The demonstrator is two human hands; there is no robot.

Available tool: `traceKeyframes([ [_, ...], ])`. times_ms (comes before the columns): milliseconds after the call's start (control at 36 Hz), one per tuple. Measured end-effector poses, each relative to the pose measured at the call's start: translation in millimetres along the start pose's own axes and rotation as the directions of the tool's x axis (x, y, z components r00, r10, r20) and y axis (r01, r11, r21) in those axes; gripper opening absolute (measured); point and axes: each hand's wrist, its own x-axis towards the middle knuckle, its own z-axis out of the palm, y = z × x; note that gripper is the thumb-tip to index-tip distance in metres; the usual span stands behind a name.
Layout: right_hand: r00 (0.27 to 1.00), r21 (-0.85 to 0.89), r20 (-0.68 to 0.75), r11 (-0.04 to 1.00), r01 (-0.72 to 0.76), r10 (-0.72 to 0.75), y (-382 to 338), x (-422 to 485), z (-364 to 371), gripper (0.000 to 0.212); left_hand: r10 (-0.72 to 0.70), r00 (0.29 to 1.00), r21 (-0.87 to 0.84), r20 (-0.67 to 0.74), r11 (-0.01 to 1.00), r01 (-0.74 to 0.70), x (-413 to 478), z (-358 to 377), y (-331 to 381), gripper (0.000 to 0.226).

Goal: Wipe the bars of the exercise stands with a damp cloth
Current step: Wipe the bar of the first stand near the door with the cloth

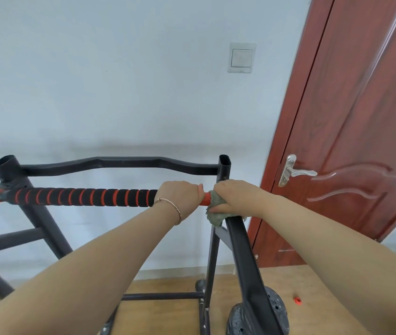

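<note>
My left hand [180,198] is closed around the bar [83,197]; my right hand [236,197] clamps the cloth [216,213] at its right end.

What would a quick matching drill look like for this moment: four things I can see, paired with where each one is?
Column one:
1. cloth
2. left hand
3. door handle
4. small red piece

Column two:
A. on the wooden floor, at the lower right
B. gripping the bar at the end of the black and red foam grip
C. bunched under the right hand against the bar's end
D. on the reddish-brown door, right of the stand

Pairs: 1-C, 2-B, 3-D, 4-A
</note>
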Motion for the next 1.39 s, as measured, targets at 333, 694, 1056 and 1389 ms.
traceKeyframes([
  [333,0.983,-0.006,-0.18,0.999,0.044,-0.044,-0.3,-2.8,3.0,0.04,-0.04,0.999,-0.125,-0.021,0.991,0.037,0.9,4.2,-19.5,0.026],
  [694,0.995,-0.107,-0.071,0.992,0.062,-0.07,-29.0,14.8,10.8,0.038,-0.104,0.991,-0.094,0.09,0.989,0.112,-11.6,17.1,-45.8,0.03],
  [1056,0.971,0.216,0.238,0.976,-0.014,-0.038,-29.4,35.1,-16.9,0.031,-0.096,0.994,-0.035,0.058,0.994,0.099,-12.5,18.7,-43.5,0.035],
  [1389,0.995,0.334,0.079,0.938,-0.09,0.068,-28.4,37.2,-11.6,0.069,-0.102,0.994,-0.015,0.025,0.995,0.102,-16.9,18.8,-40.5,0.037],
])
